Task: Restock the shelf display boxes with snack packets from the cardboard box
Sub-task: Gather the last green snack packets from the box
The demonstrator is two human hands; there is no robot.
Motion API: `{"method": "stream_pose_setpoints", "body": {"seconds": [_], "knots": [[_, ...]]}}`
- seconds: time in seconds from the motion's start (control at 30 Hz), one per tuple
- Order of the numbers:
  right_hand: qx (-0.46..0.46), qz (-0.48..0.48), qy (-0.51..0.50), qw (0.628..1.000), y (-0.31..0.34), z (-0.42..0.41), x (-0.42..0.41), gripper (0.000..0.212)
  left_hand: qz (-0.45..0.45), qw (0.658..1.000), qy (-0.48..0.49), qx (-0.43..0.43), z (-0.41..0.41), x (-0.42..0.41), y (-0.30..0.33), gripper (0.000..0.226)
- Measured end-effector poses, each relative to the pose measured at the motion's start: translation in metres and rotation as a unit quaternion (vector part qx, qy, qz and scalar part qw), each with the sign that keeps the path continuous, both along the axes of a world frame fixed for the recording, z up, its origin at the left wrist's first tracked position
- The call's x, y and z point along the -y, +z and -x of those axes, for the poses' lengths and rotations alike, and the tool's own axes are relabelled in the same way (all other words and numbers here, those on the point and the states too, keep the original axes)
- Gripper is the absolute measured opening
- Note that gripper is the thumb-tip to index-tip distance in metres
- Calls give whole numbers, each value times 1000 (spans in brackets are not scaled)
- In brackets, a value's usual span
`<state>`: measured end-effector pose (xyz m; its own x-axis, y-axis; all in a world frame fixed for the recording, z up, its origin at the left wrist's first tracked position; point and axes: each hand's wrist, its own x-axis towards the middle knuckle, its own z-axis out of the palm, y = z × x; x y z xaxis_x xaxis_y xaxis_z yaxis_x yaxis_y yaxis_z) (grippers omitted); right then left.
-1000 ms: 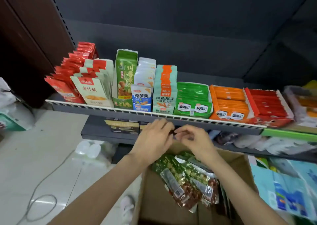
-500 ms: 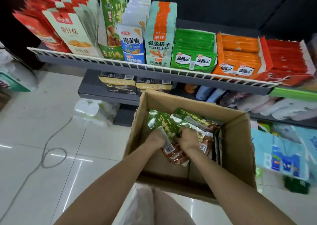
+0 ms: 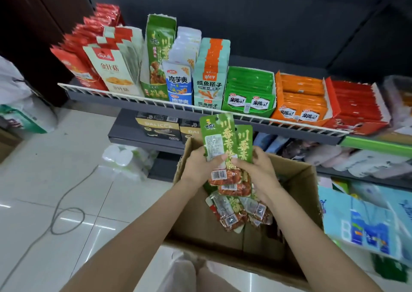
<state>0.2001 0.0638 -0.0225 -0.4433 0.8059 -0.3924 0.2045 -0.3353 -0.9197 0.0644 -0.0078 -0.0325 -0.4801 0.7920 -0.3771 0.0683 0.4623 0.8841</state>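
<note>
Both hands, the left [image 3: 201, 167] at nine o'clock and the right [image 3: 258, 169] at three, grip a bunch of green packets [image 3: 225, 144] upright above the open box [image 3: 296, 180], just below the shelf rail [image 3: 156, 101], with the tall green display box [image 3: 156, 55] at eleven o'clock.

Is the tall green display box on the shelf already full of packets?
No, the tall green display box stands nearly empty while both hands hold green packets above the cardboard box.

The snack packets [image 3: 225, 144] are shiny plastic. The cardboard box [image 3: 296, 180] at 5 o'clock is dull brown paperboard. The floor [image 3: 66, 180] tiles are glossy.
</note>
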Motion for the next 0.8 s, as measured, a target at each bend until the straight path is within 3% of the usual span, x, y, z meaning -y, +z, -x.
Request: {"method": "stream_pose_setpoints", "body": {"seconds": [0.13, 0.23, 0.33, 0.43, 0.5, 0.6, 0.7, 0.8], "knots": [[-66, 34, -28, 997, 30, 8, -17, 36, -39, 989, 80, -118, 31, -7, 36, 59], [-107, 47, -53, 992, 51, 21, -23, 52, -98, 969, 113, -197, 47, -8, 62, 47], [-150, 58, -63, 985, 70, 48, -20, 57, -100, 932, 33, -346, 50, -12, 80, 47], [-204, 87, -32, 975, 90, 86, -17, 38, -121, 896, -122, -409, 53, -19, 90, 56], [-220, 82, -20, 972, 104, 112, -20, 31, -154, 899, -158, -378, 73, -22, 98, 63], [-231, 72, 1, 970, 120, 146, -29, 17, -206, 922, -129, -301, 122, -26, 111, 50], [-230, 69, 30, 970, 136, 183, -35, 17, -192, 905, -137, -355, 163, -32, 125, 61], [-263, 94, 41, 959, 150, 215, -45, 32, -174, 936, -124, -281, 197, -45, 135, 69]]}}
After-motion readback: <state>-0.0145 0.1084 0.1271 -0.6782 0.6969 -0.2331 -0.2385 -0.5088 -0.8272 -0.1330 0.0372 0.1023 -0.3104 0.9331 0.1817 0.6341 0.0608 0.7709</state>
